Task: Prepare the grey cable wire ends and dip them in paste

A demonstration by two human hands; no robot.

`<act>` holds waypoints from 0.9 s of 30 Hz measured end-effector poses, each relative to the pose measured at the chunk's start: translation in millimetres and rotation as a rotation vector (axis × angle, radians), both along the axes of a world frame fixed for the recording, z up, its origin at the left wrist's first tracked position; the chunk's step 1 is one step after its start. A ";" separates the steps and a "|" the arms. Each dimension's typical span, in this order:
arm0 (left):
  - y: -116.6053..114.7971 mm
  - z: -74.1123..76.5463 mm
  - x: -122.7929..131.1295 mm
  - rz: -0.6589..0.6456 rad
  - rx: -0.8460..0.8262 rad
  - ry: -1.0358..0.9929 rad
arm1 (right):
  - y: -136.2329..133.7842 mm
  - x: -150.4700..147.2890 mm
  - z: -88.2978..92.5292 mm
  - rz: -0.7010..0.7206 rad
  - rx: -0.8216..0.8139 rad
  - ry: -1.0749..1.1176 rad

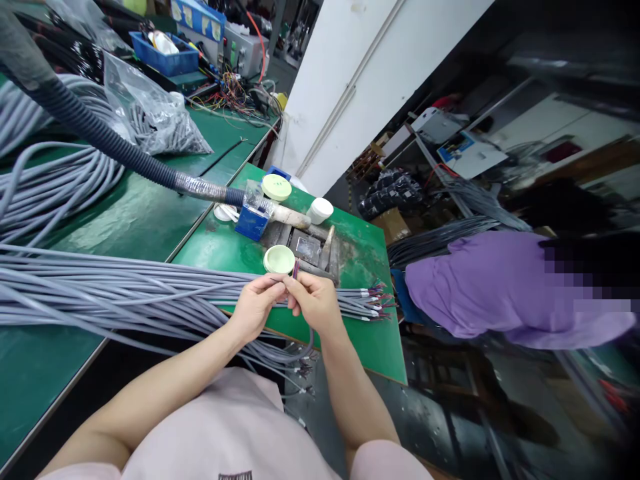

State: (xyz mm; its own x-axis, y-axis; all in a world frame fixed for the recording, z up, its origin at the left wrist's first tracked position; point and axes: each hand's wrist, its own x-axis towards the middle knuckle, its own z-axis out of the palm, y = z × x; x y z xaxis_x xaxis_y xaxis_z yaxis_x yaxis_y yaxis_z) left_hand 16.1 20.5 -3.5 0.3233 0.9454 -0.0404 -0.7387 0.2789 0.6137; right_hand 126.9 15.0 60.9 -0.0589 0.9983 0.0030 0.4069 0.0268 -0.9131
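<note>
My right hand is closed on the end of a grey cable, which loops down below the wrist. Thin dark reddish wires stick up between its fingers. Against its fingertips, my left hand is closed in a pinch; what lies between thumb and finger is too small to make out. Under and behind both hands runs a thick bundle of grey cables. Their stripped ends fan out with coloured wires to the right. Just beyond my fingers sits a small round pale-green dish.
Behind the dish are a dark metal block, a blue box and a white cup. A ribbed black hose crosses from upper left. Coiled cables lie left. A person in purple is at right, beyond the green table's edge.
</note>
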 end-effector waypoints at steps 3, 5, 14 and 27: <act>-5.5 11.6 1.4 -0.022 -0.016 -0.077 | -5.6 -1.1 3.6 -0.008 0.016 0.015; -5.8 15.6 -2.2 -0.047 -0.047 -0.104 | -10.1 0.7 4.1 0.009 0.013 0.014; -2.9 13.1 -9.3 -0.181 -0.267 -0.229 | -40.3 10.1 -19.7 0.106 -0.045 0.030; -19.0 3.7 -6.3 -0.095 0.005 0.275 | -27.1 22.1 10.7 -0.093 0.309 -0.296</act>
State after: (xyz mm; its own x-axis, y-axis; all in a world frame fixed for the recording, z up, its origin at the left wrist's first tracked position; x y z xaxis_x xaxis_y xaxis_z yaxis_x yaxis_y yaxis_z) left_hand 9.8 1.6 0.2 0.3882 0.9117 -0.1344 -0.5151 0.3356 0.7887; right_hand 149.0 -12.1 71.7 -0.0124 0.9541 0.2993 0.6637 0.2318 -0.7112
